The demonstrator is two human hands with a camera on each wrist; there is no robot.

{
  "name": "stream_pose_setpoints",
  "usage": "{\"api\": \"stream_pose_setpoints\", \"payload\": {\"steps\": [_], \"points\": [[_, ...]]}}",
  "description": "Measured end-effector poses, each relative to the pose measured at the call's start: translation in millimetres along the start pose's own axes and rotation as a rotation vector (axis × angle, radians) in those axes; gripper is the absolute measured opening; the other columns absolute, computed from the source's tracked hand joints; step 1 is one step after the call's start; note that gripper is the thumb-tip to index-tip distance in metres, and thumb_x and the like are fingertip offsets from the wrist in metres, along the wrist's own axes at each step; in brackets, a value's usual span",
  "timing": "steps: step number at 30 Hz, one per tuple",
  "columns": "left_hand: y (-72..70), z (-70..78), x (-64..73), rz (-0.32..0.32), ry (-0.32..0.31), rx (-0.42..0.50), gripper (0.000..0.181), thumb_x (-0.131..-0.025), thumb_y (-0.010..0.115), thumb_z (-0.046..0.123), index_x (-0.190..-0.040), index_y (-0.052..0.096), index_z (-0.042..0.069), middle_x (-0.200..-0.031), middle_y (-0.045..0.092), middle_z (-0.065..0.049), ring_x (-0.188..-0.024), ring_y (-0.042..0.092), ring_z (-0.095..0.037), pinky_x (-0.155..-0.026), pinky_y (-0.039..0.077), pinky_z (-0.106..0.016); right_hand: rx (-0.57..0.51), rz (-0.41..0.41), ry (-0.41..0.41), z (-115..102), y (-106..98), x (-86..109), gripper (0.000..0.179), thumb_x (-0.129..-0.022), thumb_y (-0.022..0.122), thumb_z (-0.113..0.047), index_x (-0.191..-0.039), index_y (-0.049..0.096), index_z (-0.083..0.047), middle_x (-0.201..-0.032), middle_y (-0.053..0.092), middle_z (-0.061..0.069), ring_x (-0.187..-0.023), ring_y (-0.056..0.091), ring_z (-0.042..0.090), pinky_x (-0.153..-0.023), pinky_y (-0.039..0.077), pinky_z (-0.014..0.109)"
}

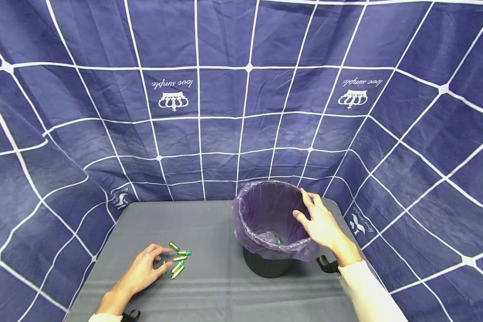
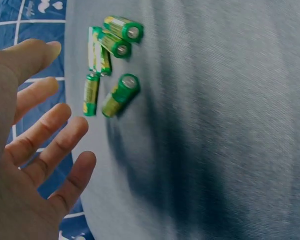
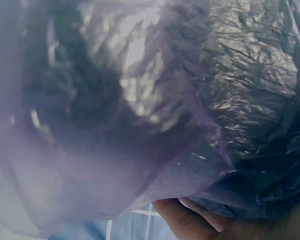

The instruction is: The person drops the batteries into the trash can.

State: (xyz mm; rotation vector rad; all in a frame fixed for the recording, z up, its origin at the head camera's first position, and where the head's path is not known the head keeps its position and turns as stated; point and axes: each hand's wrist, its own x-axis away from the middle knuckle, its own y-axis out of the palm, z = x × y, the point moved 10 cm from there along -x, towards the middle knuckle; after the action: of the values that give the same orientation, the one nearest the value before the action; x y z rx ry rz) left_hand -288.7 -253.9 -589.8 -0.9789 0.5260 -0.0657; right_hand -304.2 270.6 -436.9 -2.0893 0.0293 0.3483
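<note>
Several green and gold batteries [image 1: 180, 258] lie in a loose cluster on the grey cloth. My left hand [image 1: 145, 270] is just left of them, fingers spread and bent a little, thumb tip beside one battery. In the left wrist view the left hand [image 2: 40, 145] has nothing between its fingers, and the batteries [image 2: 121, 95] are beyond the fingertips. A dark bin [image 1: 267, 267] with a translucent purple liner [image 1: 245, 214] stands to the right. My right hand [image 1: 322, 226] rests on its right rim, thumb over the opening. The liner [image 3: 140, 125] fills most of the right wrist view.
A small green item [image 1: 279, 242] shows at the bottom of the bin. Grey cloth [image 1: 209, 295] covers the table. A blue curtain [image 1: 221, 94] with white grid lines rises at the back and both sides.
</note>
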Motion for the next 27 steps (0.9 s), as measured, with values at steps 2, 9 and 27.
{"api": "stream_pose_setpoints", "payload": {"steps": [2, 9, 27], "points": [[2.2, -2.2, 4.9, 0.009, 0.009, 0.003, 0.041, -0.085, 0.105, 0.018, -0.122, 0.087, 0.014, -0.108, 0.077, 0.002, -0.09, 0.069, -0.014, -0.078, 0.059, -0.031, 0.0, -0.002, 0.002, 0, 0, 0.5, 0.079, -0.118, 0.061, -0.04, -0.183, 0.033, -0.004, -0.175, 0.044, 0.03, -0.148, 0.062, 0.065, -0.122, 0.049, 0.08], [9.1, -12.2, 16.3, 0.014, 0.014, 0.009, 0.053, -0.075, 0.11, 0.024, -0.121, 0.087, 0.015, -0.108, 0.078, 0.004, -0.091, 0.069, -0.014, -0.08, 0.059, -0.033, -0.007, 0.003, 0.001, 0, 0, -0.4, 0.079, -0.118, 0.061, -0.039, -0.182, 0.033, -0.003, -0.175, 0.043, 0.03, -0.149, 0.061, 0.065, -0.123, 0.049, 0.08], [16.7, -22.8, 25.4, 0.066, 0.058, 0.001, 0.058, -0.063, 0.113, 0.012, -0.115, 0.088, 0.019, -0.109, 0.081, 0.007, -0.094, 0.074, -0.013, -0.083, 0.06, -0.03, -0.009, 0.013, -0.005, 1, 0, -0.2, 0.079, -0.118, 0.062, -0.038, -0.183, 0.033, -0.004, -0.174, 0.044, 0.03, -0.148, 0.061, 0.065, -0.122, 0.049, 0.08]]}}
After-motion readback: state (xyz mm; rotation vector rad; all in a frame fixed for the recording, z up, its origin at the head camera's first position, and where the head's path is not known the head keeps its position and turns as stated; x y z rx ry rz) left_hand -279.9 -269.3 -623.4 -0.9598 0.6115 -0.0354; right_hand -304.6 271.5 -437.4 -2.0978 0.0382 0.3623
